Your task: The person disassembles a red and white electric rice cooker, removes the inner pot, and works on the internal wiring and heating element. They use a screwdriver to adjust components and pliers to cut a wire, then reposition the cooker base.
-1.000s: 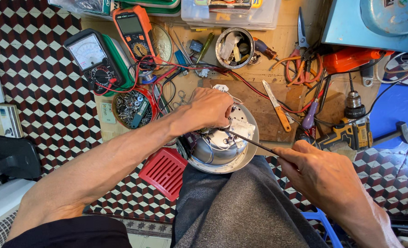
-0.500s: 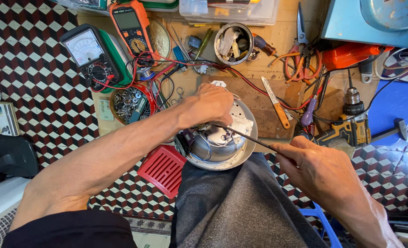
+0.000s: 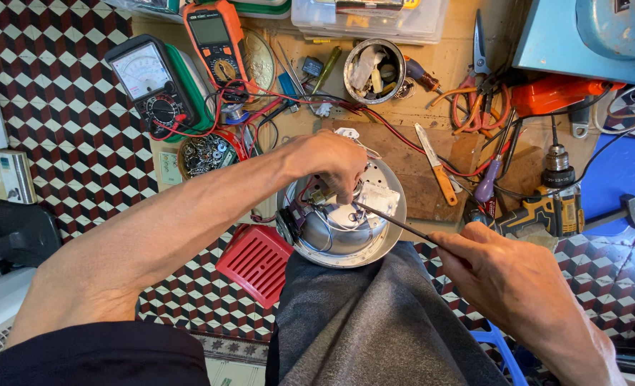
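Observation:
A round metal appliance base (image 3: 374,250), turned bottom-up with white wiring and a white part inside, rests against my knee at the middle of the view. My left hand (image 3: 328,164) reaches over its rim and pinches a small part inside it. My right hand (image 3: 514,279) grips a thin dark screwdriver (image 3: 396,221), whose tip points into the base just beside my left fingers.
A red plastic grille (image 3: 255,262) lies left of the base. On the wooden board sit two multimeters (image 3: 156,82), a tin of screws (image 3: 204,154), a can of parts (image 3: 374,70), a yellow-handled knife (image 3: 437,171), pliers, red wires and a cordless drill (image 3: 546,207).
My left hand has shifted slightly right and deeper into the base. My right hand and the screwdriver have stayed nearly in place, with the tip closer to my left fingers.

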